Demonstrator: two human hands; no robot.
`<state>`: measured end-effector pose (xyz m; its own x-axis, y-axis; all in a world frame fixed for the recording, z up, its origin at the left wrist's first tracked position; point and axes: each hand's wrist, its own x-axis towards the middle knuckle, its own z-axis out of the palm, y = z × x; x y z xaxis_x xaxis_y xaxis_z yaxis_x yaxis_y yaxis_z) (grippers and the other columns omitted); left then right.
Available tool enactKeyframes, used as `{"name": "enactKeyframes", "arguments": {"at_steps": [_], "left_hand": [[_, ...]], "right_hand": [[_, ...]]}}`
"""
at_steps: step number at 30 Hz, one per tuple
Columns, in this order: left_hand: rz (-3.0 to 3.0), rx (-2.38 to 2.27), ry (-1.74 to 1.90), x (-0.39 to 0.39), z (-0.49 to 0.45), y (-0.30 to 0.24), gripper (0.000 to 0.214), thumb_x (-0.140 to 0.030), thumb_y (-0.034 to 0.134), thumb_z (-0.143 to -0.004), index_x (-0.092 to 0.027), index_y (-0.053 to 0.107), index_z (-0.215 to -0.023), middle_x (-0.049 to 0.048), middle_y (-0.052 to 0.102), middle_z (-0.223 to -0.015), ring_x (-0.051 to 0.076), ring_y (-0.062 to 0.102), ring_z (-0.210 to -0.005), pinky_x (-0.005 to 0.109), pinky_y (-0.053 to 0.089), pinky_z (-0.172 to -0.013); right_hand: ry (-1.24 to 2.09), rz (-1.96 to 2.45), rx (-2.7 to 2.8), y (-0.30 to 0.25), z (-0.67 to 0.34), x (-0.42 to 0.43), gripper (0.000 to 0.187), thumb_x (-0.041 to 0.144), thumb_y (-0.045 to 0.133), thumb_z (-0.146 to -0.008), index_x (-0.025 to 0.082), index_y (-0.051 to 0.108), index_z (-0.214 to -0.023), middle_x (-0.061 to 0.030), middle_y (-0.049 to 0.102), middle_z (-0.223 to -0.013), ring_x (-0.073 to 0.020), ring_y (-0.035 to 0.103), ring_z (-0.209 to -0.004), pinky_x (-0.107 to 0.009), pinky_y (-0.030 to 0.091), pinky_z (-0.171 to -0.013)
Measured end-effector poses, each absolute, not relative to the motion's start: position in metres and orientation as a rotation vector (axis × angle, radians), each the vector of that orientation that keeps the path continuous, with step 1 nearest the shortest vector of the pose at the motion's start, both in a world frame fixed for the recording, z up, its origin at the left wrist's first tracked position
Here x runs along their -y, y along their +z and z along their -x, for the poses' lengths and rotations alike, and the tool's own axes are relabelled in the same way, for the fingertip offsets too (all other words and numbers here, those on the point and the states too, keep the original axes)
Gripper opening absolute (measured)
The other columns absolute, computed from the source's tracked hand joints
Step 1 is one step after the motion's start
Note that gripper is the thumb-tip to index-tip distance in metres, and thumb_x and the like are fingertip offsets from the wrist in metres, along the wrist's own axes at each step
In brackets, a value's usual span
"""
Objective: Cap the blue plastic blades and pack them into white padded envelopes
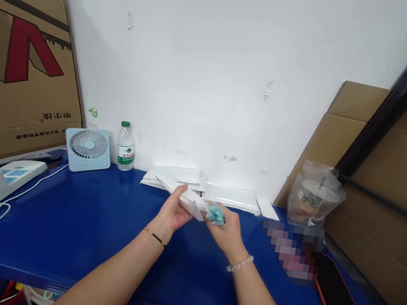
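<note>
The left grip pinches a white plastic packet; the right grip clasps a crinkled teal bundle, seemingly partly outside it. Flat white packets lie beyond, untouched.

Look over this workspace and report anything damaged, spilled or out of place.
The plain white wall behind the blue flat-topped table looks damaged: small rough patches, some greenish, break its otherwise even surface. No spill is visible. On the table's right, a pixelated area hides detail, so I cannot judge what lies there.
</note>
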<state>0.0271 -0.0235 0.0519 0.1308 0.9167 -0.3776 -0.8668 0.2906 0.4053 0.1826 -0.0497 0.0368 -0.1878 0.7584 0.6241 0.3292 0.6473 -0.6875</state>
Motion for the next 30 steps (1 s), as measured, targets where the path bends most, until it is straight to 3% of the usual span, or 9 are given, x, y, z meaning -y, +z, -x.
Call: {"name": "enactKeyframes", "arguments": {"at_steps": [2, 4, 6, 8, 10, 15, 19, 24, 30], "left_hand": [[-0.050, -0.591, 1.343, 0.029, -0.033, 0.058, 0.021, -0.018, 0.058, -0.077, -0.014, 0.057, -0.098, 0.0059, 0.065, -0.079, 0.018, 0.064, -0.066, 0.034, 0.055, -0.067], [-0.012, -0.543, 1.364, 0.033, -0.036, 0.065, 0.022, -0.020, 0.056, -0.078, -0.013, 0.057, -0.099, 0.0070, 0.066, -0.081, 0.020, 0.065, -0.069, 0.037, 0.055, -0.069], [0.005, -0.477, 1.363, 0.037, -0.041, 0.070, 0.023, -0.023, 0.054, -0.079, -0.014, 0.057, -0.100, 0.0076, 0.066, -0.085, 0.021, 0.065, -0.072, 0.038, 0.055, -0.069], [0.007, -0.414, 1.354, 0.042, -0.047, 0.074, 0.024, -0.024, 0.053, -0.079, -0.014, 0.057, -0.101, 0.0081, 0.066, -0.088, 0.022, 0.065, -0.076, 0.038, 0.055, -0.070], [0.019, -0.371, 1.328, 0.049, -0.054, 0.077, 0.025, -0.026, 0.051, -0.080, -0.014, 0.057, -0.102, 0.0085, 0.066, -0.090, 0.023, 0.065, -0.078, 0.039, 0.054, -0.070], [0.045, -0.328, 1.237, 0.064, -0.070, 0.084, 0.026, -0.029, 0.048, -0.081, -0.012, 0.057, -0.098, 0.0110, 0.065, -0.090, 0.025, 0.065, -0.076, 0.042, 0.054, -0.066], [0.105, -0.313, 1.297, 0.067, -0.074, 0.092, 0.020, -0.027, 0.047, -0.081, -0.013, 0.056, -0.093, 0.0080, 0.064, -0.082, 0.021, 0.064, -0.070, 0.036, 0.055, -0.063], [0.133, -0.241, 1.308, 0.060, -0.072, 0.098, 0.020, -0.024, 0.042, -0.082, -0.014, 0.056, -0.092, 0.0085, 0.064, -0.084, 0.022, 0.064, -0.075, 0.035, 0.055, -0.064], [0.170, -0.217, 1.314, 0.052, -0.067, 0.095, 0.019, -0.020, 0.041, -0.079, -0.015, 0.056, -0.090, 0.0063, 0.063, -0.079, 0.019, 0.064, -0.071, 0.031, 0.054, -0.059]], "right_hand": [[0.649, 0.847, 1.499, 0.046, -0.183, 0.054, 0.013, 0.032, 0.061, -0.078, 0.022, 0.064, -0.084, 0.0012, 0.056, -0.057, -0.0142, 0.050, -0.049, -0.026, 0.039, -0.049], [0.771, 0.730, 1.248, 0.059, -0.183, 0.061, 0.024, 0.042, 0.052, -0.084, 0.022, 0.058, -0.071, 0.0035, 0.044, -0.049, -0.0127, 0.043, -0.043, -0.026, 0.038, -0.046], [0.809, 0.601, 1.134, 0.074, -0.182, 0.069, 0.035, 0.045, 0.043, -0.089, 0.022, 0.053, -0.064, 0.0028, 0.042, -0.048, -0.0148, 0.050, -0.049, -0.030, 0.044, -0.054], [0.752, 0.530, 1.146, 0.088, -0.179, 0.078, 0.037, 0.043, 0.039, -0.090, 0.022, 0.056, -0.064, -0.0008, 0.051, -0.056, -0.0197, 0.060, -0.070, -0.036, 0.048, -0.072], [0.642, 0.510, 1.204, 0.098, -0.174, 0.085, 0.038, 0.040, 0.038, -0.091, 0.021, 0.059, -0.067, -0.0041, 0.060, -0.071, -0.0222, 0.060, -0.090, -0.039, 0.044, -0.088], [0.438, 0.659, 1.458, 0.103, -0.167, 0.087, 0.034, 0.040, 0.037, -0.092, 0.022, 0.066, -0.089, -0.0056, 0.059, -0.105, -0.0205, 0.051, -0.108, -0.037, 0.034, -0.100], [0.518, 0.755, 1.676, 0.109, -0.166, 0.080, 0.027, 0.040, 0.052, -0.086, 0.024, 0.065, -0.103, -0.0045, 0.058, -0.110, -0.0199, 0.051, -0.109, -0.035, 0.036, -0.099], [0.855, 0.898, 1.718, 0.129, -0.164, 0.068, 0.037, 0.042, 0.069, -0.070, 0.022, 0.064, -0.101, -0.0036, 0.064, -0.095, -0.0208, 0.059, -0.091, -0.034, 0.048, -0.080], [1.055, 0.943, 1.785, 0.145, -0.164, 0.063, 0.047, 0.032, 0.078, -0.059, 0.020, 0.063, -0.102, -0.0041, 0.067, -0.086, -0.0203, 0.062, -0.082, -0.033, 0.051, -0.072]]}}
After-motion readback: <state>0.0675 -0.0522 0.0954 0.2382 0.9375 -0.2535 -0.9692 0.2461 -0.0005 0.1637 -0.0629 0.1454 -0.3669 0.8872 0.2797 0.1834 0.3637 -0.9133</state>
